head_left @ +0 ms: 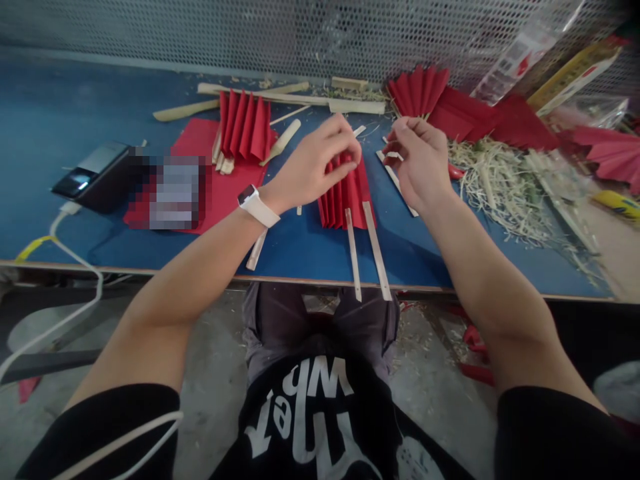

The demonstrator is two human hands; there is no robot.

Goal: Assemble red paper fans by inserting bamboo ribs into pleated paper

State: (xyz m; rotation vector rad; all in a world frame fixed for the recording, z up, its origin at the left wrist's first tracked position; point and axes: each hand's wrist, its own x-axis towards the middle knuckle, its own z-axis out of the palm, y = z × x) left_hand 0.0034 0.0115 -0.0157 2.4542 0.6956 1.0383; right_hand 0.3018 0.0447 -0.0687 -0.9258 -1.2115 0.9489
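Observation:
A red pleated paper fan (345, 190) with two bamboo handle sticks (365, 250) lies on the blue table (60, 113), its sticks reaching past the near edge. My left hand (313, 163), a white watch on its wrist, pinches the top of the fan's folds. Just to the right, my right hand (420, 160) is curled, its fingertips pinched together near a thin bamboo strip (395, 175); what it holds is too small to make out.
Another folded red fan (244, 127) rests on red paper at the left. A phone (95, 177) with a white cable sits further left. Bamboo slats (280, 97) lie along the back. More red fans (460, 103), bamboo shavings (500, 180) and plastic packets crowd the right.

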